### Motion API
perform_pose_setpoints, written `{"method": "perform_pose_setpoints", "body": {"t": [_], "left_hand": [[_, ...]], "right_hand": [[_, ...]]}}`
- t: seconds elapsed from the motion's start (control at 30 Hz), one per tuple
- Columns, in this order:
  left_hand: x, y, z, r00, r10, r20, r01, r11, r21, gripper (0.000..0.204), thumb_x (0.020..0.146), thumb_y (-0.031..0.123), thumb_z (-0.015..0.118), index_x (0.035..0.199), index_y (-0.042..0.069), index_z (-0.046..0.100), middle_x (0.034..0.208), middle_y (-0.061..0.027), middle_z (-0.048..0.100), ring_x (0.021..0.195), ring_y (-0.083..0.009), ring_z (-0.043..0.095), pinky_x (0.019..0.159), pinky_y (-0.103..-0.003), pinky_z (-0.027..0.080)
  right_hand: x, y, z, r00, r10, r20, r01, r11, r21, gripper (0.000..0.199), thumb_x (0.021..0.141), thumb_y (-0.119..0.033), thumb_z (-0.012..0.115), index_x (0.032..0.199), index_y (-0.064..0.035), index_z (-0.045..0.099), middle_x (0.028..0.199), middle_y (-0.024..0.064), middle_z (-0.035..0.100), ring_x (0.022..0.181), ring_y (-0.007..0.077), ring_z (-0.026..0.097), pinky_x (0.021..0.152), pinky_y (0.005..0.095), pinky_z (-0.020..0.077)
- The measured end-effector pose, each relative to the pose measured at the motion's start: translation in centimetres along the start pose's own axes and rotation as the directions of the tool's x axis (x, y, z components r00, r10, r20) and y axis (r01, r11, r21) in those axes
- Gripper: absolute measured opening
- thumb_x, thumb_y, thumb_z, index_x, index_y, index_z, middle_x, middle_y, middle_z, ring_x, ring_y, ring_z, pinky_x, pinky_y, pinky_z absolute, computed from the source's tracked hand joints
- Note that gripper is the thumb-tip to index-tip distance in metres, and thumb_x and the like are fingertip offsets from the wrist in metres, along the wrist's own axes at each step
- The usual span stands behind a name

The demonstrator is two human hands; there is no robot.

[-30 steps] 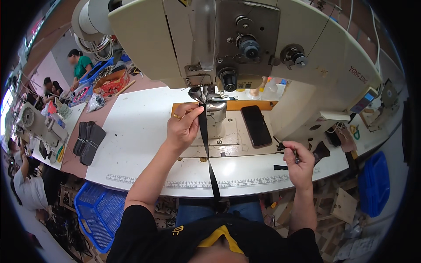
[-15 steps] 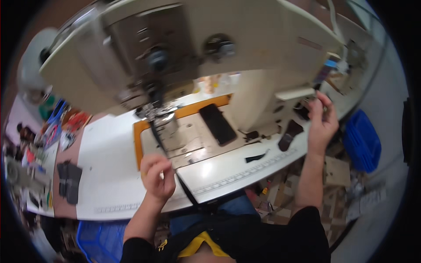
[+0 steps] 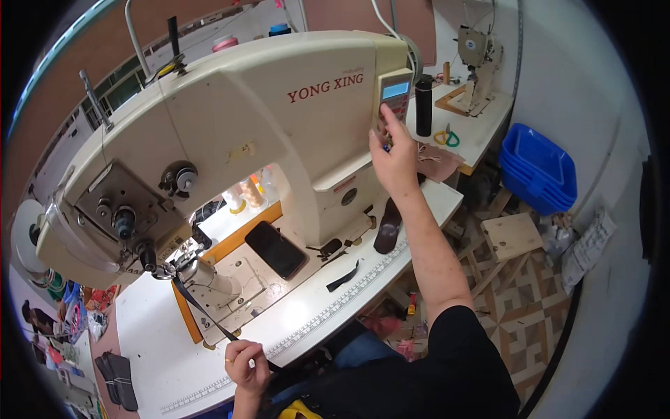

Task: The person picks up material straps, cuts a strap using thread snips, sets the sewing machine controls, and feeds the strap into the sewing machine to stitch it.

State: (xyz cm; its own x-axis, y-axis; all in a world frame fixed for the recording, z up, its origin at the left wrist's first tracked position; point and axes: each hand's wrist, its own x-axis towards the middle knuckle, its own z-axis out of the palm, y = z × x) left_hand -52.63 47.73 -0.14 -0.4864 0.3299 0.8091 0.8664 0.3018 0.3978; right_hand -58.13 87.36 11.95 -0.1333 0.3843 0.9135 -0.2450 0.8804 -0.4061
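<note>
My left hand (image 3: 248, 364) is closed around a black strap (image 3: 209, 318) in front of the sewing machine (image 3: 279, 126). The strap runs up, taut, to the stitching area under the machine's needle (image 3: 166, 271). At the machine's right end, my right hand (image 3: 395, 159) is raised to the control panel (image 3: 396, 94); a fingertip rests at its buttons, below a lit blue screen. Something small and dark shows among the curled fingers of that hand, too little seen to name. A black phone (image 3: 276, 250) lies on the machine bed, right of the needle.
A short black strip (image 3: 343, 276) and a dark brown piece (image 3: 388, 227) lie by the ruler tape (image 3: 335, 304) along the table's front. Grey pieces (image 3: 117, 380) sit at the left. Stacked blue baskets (image 3: 537, 167) and a wooden stool (image 3: 511, 237) stand at the right.
My view has swung up and to the right, showing more of the machine. My right hand has moved up to the control panel. My left hand keeps the strap, nearer the table's front edge.
</note>
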Motion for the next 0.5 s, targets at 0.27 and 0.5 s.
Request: {"method": "perform_pose_setpoints", "body": {"t": [0.27, 0.5], "left_hand": [[-3.0, -0.8, -1.3, 0.996, -0.081, -0.023, 0.084, 0.983, 0.162, 0.019, 0.068, -0.011, 0.059, 0.081, 0.002, 0.058, 0.075, -0.0110, 0.053, 0.066, -0.0215, 0.052, 0.058, -0.028, 0.042], [-5.2, -6.5, -1.4, 0.839, -0.472, -0.271, 0.474, 0.878, -0.062, 0.016, 0.083, -0.008, 0.046, 0.097, -0.001, 0.050, 0.094, -0.0079, 0.050, 0.080, -0.0125, 0.049, 0.070, -0.022, 0.040]], "right_hand": [[0.0, 0.8, 0.0, 0.997, 0.066, 0.044, -0.070, 0.993, 0.091, 0.051, 0.075, -0.002, 0.059, 0.124, -0.0045, 0.048, 0.092, 0.0146, 0.064, 0.078, 0.0252, 0.063, 0.068, 0.0336, 0.0504], [0.8, 0.7, -1.7, 0.975, 0.143, 0.172, -0.175, 0.966, 0.188, 0.047, 0.078, -0.001, 0.056, 0.124, -0.0044, 0.050, 0.100, 0.0143, 0.063, 0.087, 0.0207, 0.061, 0.075, 0.0288, 0.0468]]}}
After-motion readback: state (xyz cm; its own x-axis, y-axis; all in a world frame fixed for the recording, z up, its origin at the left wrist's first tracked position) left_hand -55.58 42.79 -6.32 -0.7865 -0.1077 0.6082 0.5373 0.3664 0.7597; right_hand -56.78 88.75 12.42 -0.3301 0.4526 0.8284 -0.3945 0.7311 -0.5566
